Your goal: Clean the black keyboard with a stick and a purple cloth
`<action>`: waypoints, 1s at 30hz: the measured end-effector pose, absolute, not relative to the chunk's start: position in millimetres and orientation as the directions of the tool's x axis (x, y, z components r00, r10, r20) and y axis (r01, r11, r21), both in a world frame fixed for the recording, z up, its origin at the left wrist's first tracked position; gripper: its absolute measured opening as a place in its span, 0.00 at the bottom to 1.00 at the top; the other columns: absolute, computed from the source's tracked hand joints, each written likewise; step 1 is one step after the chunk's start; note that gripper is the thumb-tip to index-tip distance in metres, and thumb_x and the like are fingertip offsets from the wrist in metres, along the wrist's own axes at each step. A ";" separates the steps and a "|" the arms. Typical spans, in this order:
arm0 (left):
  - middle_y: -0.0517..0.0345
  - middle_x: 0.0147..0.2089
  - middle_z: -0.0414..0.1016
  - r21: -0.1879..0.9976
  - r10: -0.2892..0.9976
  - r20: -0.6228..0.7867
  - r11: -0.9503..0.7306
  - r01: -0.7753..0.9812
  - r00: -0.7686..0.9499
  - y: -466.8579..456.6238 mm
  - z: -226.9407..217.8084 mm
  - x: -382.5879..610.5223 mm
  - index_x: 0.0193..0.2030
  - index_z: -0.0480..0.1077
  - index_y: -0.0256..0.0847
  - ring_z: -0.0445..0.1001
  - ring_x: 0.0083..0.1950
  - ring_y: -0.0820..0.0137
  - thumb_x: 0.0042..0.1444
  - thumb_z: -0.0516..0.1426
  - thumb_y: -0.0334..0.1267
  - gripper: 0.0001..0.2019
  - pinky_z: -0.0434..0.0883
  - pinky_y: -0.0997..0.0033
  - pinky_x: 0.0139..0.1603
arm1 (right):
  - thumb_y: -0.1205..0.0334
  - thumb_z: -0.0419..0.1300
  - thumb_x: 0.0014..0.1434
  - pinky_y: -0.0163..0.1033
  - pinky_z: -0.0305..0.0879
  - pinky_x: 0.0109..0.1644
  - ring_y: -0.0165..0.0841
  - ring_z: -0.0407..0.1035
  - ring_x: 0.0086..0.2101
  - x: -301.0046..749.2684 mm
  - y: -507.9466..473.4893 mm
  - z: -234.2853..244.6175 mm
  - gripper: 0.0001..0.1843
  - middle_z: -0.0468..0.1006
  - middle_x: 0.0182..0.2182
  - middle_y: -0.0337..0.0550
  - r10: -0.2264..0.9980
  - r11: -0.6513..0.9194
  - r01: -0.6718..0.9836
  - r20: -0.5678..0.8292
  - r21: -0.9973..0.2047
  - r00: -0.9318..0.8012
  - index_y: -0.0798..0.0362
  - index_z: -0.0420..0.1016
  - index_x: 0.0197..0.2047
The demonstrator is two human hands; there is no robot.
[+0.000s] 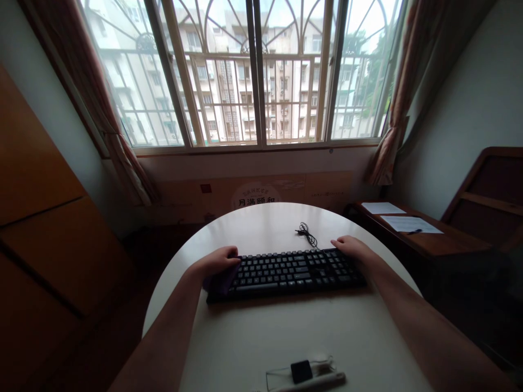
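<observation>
A black keyboard (292, 272) lies across the middle of a round white table (261, 332). My left hand (216, 260) is curled at the keyboard's left end, with its fingers closed on a dark purple cloth (223, 282) that drapes over that end. My right hand (352, 247) lies over the keyboard's far right corner and its fingers curve down around the edge. The keyboard's black cable (306, 234) lies coiled on the table just behind it.
A small black block and a white pen-like tool (306, 374) lie at the table's near edge. A dark wooden side table with papers (411, 224) stands at the right. A wooden cabinet (44, 218) fills the left. A barred window (257, 71) is ahead.
</observation>
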State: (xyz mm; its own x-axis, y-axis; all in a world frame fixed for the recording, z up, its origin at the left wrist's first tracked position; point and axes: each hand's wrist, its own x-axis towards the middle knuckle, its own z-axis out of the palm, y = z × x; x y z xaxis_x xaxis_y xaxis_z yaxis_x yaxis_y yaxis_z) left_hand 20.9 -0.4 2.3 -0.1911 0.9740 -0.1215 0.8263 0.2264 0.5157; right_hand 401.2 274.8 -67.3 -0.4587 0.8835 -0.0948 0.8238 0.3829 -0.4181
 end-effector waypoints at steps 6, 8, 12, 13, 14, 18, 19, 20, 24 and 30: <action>0.53 0.45 0.74 0.664 0.993 -0.026 0.101 0.741 -0.112 -6.6 13.0 17.0 0.36 0.71 0.40 0.71 0.49 0.60 0.46 0.59 0.56 0.20 0.68 0.67 0.50 | 0.41 0.50 0.61 0.33 0.52 0.31 0.30 0.67 0.28 401.7 271.2 -64.4 0.27 0.76 0.30 0.45 0.887 0.373 0.824 -0.098 -0.425 -0.452 0.57 0.75 0.31; 0.52 0.48 0.73 0.723 0.997 -0.010 0.057 0.689 -0.072 -5.5 12.7 17.9 0.35 0.71 0.40 0.71 0.50 0.61 0.45 0.61 0.55 0.19 0.68 0.67 0.52 | 0.41 0.51 0.61 0.33 0.52 0.31 0.30 0.66 0.27 401.9 270.3 -63.6 0.27 0.76 0.29 0.45 0.887 0.372 0.825 -0.100 -0.427 -0.451 0.57 0.75 0.31; 0.54 0.45 0.74 0.640 0.997 -0.012 0.069 0.766 -0.079 1.6 5.3 23.8 0.34 0.72 0.41 0.72 0.46 0.62 0.45 0.60 0.53 0.17 0.69 0.68 0.49 | 0.43 0.50 0.61 0.33 0.52 0.31 0.30 0.67 0.28 402.0 270.4 -63.7 0.26 0.76 0.30 0.46 0.886 0.374 0.823 -0.096 -0.428 -0.453 0.57 0.74 0.31; 0.55 0.43 0.74 0.600 0.996 -0.027 0.087 0.795 -0.089 3.2 3.3 25.5 0.34 0.72 0.41 0.72 0.45 0.63 0.46 0.60 0.52 0.16 0.69 0.68 0.47 | 0.43 0.50 0.61 0.33 0.52 0.31 0.30 0.67 0.28 402.1 270.6 -64.1 0.26 0.76 0.30 0.46 0.886 0.375 0.822 -0.095 -0.428 -0.453 0.57 0.74 0.31; 0.56 0.41 0.74 0.568 0.994 -0.046 0.110 0.815 -0.102 4.4 1.9 27.0 0.35 0.72 0.41 0.72 0.43 0.63 0.46 0.60 0.51 0.16 0.69 0.68 0.44 | 0.43 0.50 0.61 0.33 0.52 0.30 0.30 0.67 0.28 402.1 270.8 -64.5 0.25 0.76 0.30 0.46 0.886 0.376 0.822 -0.093 -0.429 -0.454 0.57 0.74 0.30; 0.57 0.37 0.74 0.521 0.977 -0.096 0.211 0.827 -0.188 5.4 2.1 32.1 0.37 0.69 0.41 0.72 0.40 0.63 0.44 0.59 0.50 0.17 0.68 0.70 0.37 | 0.42 0.51 0.61 0.33 0.51 0.30 0.30 0.66 0.27 402.2 271.3 -66.0 0.26 0.76 0.29 0.46 0.886 0.378 0.819 -0.087 -0.432 -0.455 0.57 0.74 0.30; 0.57 0.37 0.74 0.510 0.973 -0.103 0.229 0.829 -0.206 5.1 3.3 33.4 0.37 0.68 0.41 0.71 0.40 0.62 0.44 0.59 0.50 0.17 0.68 0.70 0.36 | 0.42 0.51 0.61 0.33 0.51 0.30 0.29 0.66 0.27 402.2 271.3 -66.2 0.26 0.76 0.29 0.46 0.887 0.377 0.819 -0.086 -0.432 -0.454 0.57 0.74 0.30; 0.57 0.37 0.73 0.496 0.970 -0.108 0.244 0.834 -0.220 4.8 4.7 34.7 0.36 0.67 0.41 0.71 0.40 0.62 0.44 0.59 0.51 0.17 0.67 0.70 0.36 | 0.42 0.51 0.61 0.33 0.51 0.29 0.29 0.66 0.27 402.1 271.2 -66.3 0.26 0.76 0.29 0.46 0.887 0.376 0.819 -0.086 -0.433 -0.453 0.57 0.74 0.30; 0.56 0.37 0.72 0.466 0.960 -0.141 0.280 0.840 -0.241 4.1 8.9 39.5 0.36 0.66 0.41 0.70 0.39 0.62 0.45 0.58 0.51 0.17 0.66 0.69 0.35 | 0.41 0.50 0.61 0.32 0.51 0.29 0.30 0.66 0.28 402.2 270.4 -66.0 0.27 0.76 0.30 0.46 0.888 0.371 0.819 -0.090 -0.437 -0.451 0.57 0.75 0.31; 0.56 0.38 0.72 0.503 0.960 -0.182 0.279 0.818 -0.215 4.0 7.9 38.2 0.36 0.65 0.42 0.70 0.40 0.63 0.46 0.56 0.49 0.15 0.66 0.69 0.36 | 0.41 0.51 0.60 0.32 0.52 0.31 0.30 0.66 0.28 402.7 270.9 -65.5 0.27 0.77 0.30 0.47 0.889 0.366 0.822 -0.096 -0.437 -0.447 0.57 0.75 0.31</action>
